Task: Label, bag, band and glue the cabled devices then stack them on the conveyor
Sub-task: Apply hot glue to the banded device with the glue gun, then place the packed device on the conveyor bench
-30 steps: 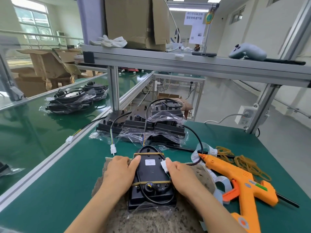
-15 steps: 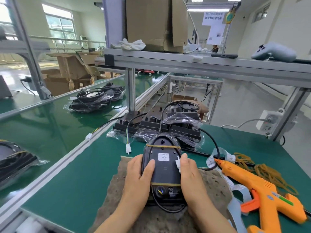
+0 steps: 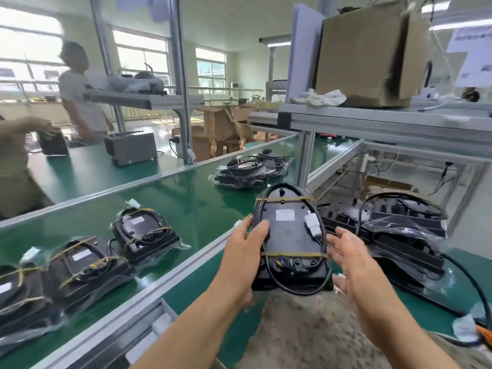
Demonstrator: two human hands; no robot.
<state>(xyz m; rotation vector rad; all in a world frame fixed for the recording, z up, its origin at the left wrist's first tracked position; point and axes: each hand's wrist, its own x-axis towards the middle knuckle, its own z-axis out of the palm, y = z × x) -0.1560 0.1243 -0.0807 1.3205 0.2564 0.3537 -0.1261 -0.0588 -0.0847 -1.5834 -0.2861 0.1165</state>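
Holding the banded device (image 3: 290,235) up off the brown mat (image 3: 306,328), you have it raised over the near edge of the tabletop (image 3: 191,291), just beside the conveyor (image 3: 191,203) rail. Left hand (image 3: 245,251): clamped on the device's left edge, thumb lying across the top face, fingers hidden underneath. Right hand (image 3: 351,259): fingers spread and relaxed, palm turned toward the device's right edge; contact with the cable there cannot be told. Device faces up, rounded end away from you. Two rubber bands cross it, the upper band (image 3: 282,200) near the rounded end and the lower band (image 3: 292,254) near the square end. A white label (image 3: 285,215) sits in the middle of the face, a white connector (image 3: 312,225) just right of it, and the black cable (image 3: 295,288) loops round the body and hangs below the near edge. On the conveyor to your left lie bagged, banded units (image 3: 145,235) in a row; a further pile (image 3: 242,173) sits well apart up the belt. Loose black devices (image 3: 407,230) are heaped on the tabletop to your right
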